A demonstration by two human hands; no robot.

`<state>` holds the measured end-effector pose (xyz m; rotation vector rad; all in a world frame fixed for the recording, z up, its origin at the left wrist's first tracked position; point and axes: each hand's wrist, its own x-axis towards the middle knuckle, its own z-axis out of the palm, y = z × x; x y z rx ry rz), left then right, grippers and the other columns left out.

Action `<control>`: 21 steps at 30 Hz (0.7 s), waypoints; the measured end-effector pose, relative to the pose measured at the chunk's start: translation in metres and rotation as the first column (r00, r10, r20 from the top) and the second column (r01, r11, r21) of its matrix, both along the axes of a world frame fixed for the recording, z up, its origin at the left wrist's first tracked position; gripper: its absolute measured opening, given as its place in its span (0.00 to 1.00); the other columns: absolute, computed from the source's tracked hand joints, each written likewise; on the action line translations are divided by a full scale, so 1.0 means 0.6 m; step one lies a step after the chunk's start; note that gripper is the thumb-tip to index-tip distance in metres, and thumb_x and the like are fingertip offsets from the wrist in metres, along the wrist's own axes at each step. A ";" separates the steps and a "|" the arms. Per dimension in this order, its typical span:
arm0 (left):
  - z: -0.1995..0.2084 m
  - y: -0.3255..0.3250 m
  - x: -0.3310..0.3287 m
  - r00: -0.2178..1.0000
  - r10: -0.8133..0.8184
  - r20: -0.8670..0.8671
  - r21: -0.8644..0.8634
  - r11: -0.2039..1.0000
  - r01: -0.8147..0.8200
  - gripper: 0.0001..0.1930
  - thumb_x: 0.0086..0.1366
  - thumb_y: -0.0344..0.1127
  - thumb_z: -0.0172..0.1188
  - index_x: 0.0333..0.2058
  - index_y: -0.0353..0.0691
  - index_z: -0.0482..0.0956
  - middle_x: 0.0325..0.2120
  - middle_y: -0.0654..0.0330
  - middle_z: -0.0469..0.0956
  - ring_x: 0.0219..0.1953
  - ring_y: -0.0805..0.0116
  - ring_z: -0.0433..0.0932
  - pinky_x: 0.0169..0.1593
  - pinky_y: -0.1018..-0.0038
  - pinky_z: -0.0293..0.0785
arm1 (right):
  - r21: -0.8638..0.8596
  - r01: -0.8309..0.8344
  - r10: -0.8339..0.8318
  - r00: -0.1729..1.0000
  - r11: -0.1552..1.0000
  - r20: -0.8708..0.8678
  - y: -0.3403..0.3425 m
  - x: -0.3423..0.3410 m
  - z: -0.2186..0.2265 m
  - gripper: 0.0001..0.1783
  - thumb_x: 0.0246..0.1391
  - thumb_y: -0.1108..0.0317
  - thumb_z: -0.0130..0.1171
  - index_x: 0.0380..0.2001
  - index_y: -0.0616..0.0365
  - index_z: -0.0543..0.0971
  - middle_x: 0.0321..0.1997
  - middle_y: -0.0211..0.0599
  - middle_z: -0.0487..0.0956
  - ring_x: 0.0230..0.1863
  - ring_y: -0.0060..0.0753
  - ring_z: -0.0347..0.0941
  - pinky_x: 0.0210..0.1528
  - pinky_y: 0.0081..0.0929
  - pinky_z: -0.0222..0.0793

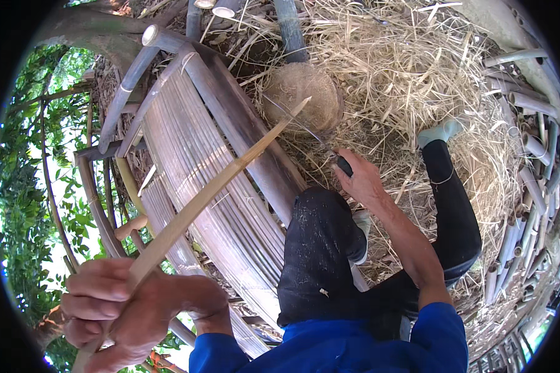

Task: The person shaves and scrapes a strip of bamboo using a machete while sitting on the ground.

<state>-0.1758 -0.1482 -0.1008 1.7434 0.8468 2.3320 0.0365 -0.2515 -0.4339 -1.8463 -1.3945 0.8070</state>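
Note:
At the lower left, my left hand (127,308) is closed round a long, flat strip of split bamboo (208,191). The strip slants up and away to the right and narrows to a pointed far end. My right hand (359,176) grips the dark handle of a knife (320,142), whose thin blade points up and to the left. Near its pointed end, the strip crosses the blade in view; whether they touch I cannot tell. Beneath both lies a round wooden chopping block (305,93) on the ground.
A bamboo-slat bench (214,168) with a thick edge pole stands left of my legs. Pale shavings (392,62) cover the ground ahead and right. Bamboo poles (529,161) are stacked along the right rim. My bent legs (320,255) are close to the block.

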 end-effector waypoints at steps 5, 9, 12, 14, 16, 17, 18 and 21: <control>-0.039 0.041 0.015 0.775 -0.590 0.228 0.096 0.805 0.585 0.26 0.67 0.63 0.57 0.20 0.52 0.62 0.13 0.70 0.56 0.13 0.76 0.56 0.17 0.76 0.50 | -0.069 0.027 -0.026 0.999 0.997 0.019 0.067 0.015 -0.005 0.20 0.60 0.61 0.61 0.52 0.58 0.73 0.29 0.51 0.81 0.26 0.49 0.81 0.26 0.42 0.76; -0.040 0.070 0.037 0.803 -0.576 0.153 0.129 0.817 0.562 0.23 0.65 0.58 0.60 0.21 0.52 0.62 0.14 0.73 0.57 0.13 0.81 0.55 0.15 0.79 0.51 | 0.083 0.030 -0.034 0.998 0.996 0.052 0.117 -0.012 0.012 0.20 0.61 0.58 0.62 0.45 0.63 0.72 0.27 0.45 0.81 0.22 0.43 0.81 0.22 0.38 0.77; -0.051 0.084 0.073 0.861 -0.495 0.114 0.361 0.828 0.429 0.25 0.79 0.56 0.39 0.25 0.46 0.64 0.18 0.74 0.58 0.13 0.82 0.55 0.08 0.82 0.50 | 0.380 -0.117 0.114 0.993 0.917 0.031 0.136 -0.042 0.042 0.18 0.62 0.57 0.63 0.44 0.58 0.71 0.25 0.42 0.81 0.23 0.37 0.82 0.21 0.32 0.79; -0.060 0.088 0.061 0.853 -0.520 0.048 0.283 0.826 0.488 0.24 0.79 0.56 0.40 0.25 0.47 0.63 0.18 0.74 0.57 0.14 0.82 0.55 0.08 0.82 0.51 | 0.250 -0.129 0.117 0.991 0.960 0.065 0.144 -0.041 0.001 0.16 0.63 0.59 0.62 0.41 0.59 0.71 0.25 0.44 0.80 0.22 0.38 0.81 0.21 0.33 0.78; -0.060 0.093 0.047 0.845 -0.535 -0.022 0.195 0.826 0.529 0.24 0.79 0.55 0.40 0.25 0.47 0.62 0.18 0.74 0.56 0.14 0.82 0.56 0.09 0.82 0.52 | 0.013 -0.092 0.091 0.994 0.996 0.053 0.167 -0.029 -0.040 0.13 0.64 0.62 0.59 0.35 0.60 0.70 0.25 0.49 0.79 0.20 0.44 0.79 0.19 0.36 0.76; -0.060 0.097 0.038 0.839 -0.542 -0.052 0.178 0.822 0.541 0.24 0.78 0.55 0.40 0.25 0.48 0.61 0.18 0.74 0.56 0.15 0.81 0.56 0.09 0.82 0.52 | 0.004 -0.097 0.096 0.994 0.995 0.050 0.167 -0.024 -0.051 0.13 0.64 0.62 0.59 0.35 0.60 0.70 0.25 0.49 0.79 0.20 0.44 0.79 0.19 0.36 0.76; -0.061 0.099 0.032 0.830 -0.551 -0.081 0.175 0.812 0.556 0.24 0.78 0.55 0.41 0.25 0.48 0.60 0.18 0.73 0.55 0.16 0.81 0.56 0.10 0.82 0.51 | 0.009 -0.097 0.096 0.993 0.995 0.075 0.175 -0.017 -0.048 0.13 0.64 0.62 0.59 0.36 0.60 0.69 0.25 0.50 0.79 0.20 0.47 0.78 0.19 0.38 0.76; -0.065 0.102 0.027 0.807 -0.588 -0.053 0.240 0.777 0.582 0.23 0.78 0.55 0.42 0.25 0.47 0.60 0.18 0.73 0.54 0.16 0.81 0.56 0.11 0.83 0.52 | 0.065 -0.119 0.114 0.991 0.991 0.070 0.163 -0.017 -0.015 0.15 0.63 0.62 0.59 0.37 0.62 0.69 0.25 0.52 0.79 0.21 0.52 0.78 0.20 0.42 0.75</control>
